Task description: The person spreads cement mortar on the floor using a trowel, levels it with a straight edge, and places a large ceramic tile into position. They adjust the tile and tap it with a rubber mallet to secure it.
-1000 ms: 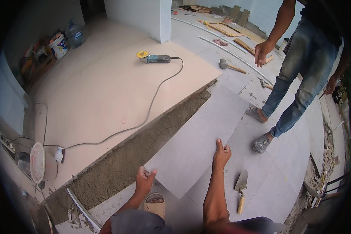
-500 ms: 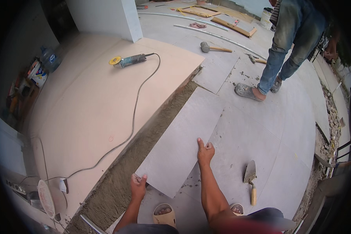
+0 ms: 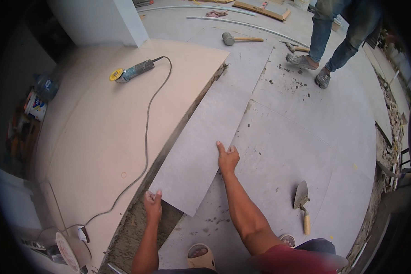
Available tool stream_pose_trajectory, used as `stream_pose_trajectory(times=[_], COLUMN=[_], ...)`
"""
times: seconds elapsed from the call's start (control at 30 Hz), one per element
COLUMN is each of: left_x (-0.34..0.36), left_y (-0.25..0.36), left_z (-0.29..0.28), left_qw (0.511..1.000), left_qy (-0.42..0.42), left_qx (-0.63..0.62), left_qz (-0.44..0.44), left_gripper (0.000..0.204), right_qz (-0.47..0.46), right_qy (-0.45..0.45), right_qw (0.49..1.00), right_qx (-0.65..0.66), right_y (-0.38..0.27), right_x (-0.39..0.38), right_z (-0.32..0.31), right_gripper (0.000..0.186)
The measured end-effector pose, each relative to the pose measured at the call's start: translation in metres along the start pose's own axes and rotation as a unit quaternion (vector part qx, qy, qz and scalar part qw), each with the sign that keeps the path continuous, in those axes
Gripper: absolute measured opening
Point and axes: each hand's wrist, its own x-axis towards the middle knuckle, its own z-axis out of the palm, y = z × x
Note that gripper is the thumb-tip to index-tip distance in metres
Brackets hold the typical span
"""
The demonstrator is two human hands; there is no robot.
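Both of my hands hold a long grey floor tile. My left hand is closed on its near left corner, thumb on top. My right hand grips the right edge, thumb also on the upper face. Most of a strip of wet mortar lies beneath the tile; the near part shows beside my left forearm. The tile's far end comes up to a laid grey tile; I cannot tell whether they touch. A pointed trowel with a wooden handle rests to the right of my right forearm.
On the beige floor at left lie an angle grinder and its cord. A rubber mallet and a hammer lie farther off. Another person's legs are at far right. A bucket is near left.
The tile has shifted left and now covers more of the mortar strip, with my hands still on it. The other person's feet have moved apart from their earlier spot. My view has shifted.
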Motion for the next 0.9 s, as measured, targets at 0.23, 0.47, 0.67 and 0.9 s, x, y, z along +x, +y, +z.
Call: stream_pose_trajectory(times=[0.23, 0.47, 0.67, 0.9], left_x=[0.016, 0.040, 0.040, 0.050], left_y=[-0.019, -0.040, -0.035, -0.046], left_z=[-0.002, 0.001, 0.005, 0.003], left_qw=[1.000, 0.998, 0.997, 0.992], left_qy=[0.000, 0.050, 0.060, 0.056], left_qx=[-0.010, -0.048, -0.018, 0.001], left_qz=[-0.019, 0.008, -0.045, -0.115], left_gripper=[0.039, 0.033, 0.031, 0.028], right_qz=[0.024, 0.041, 0.035, 0.025], right_qy=[-0.015, -0.102, -0.198, -0.290], right_qw=[0.999, 0.966, 0.920, 0.869], right_qx=[-0.045, -0.235, -0.336, -0.400], right_y=[0.004, 0.005, -0.017, -0.026], right_x=[-0.003, 0.002, 0.013, 0.028], right_z=[0.009, 0.012, 0.001, 0.000], right_gripper=[0.065, 0.063, 0.065, 0.067])
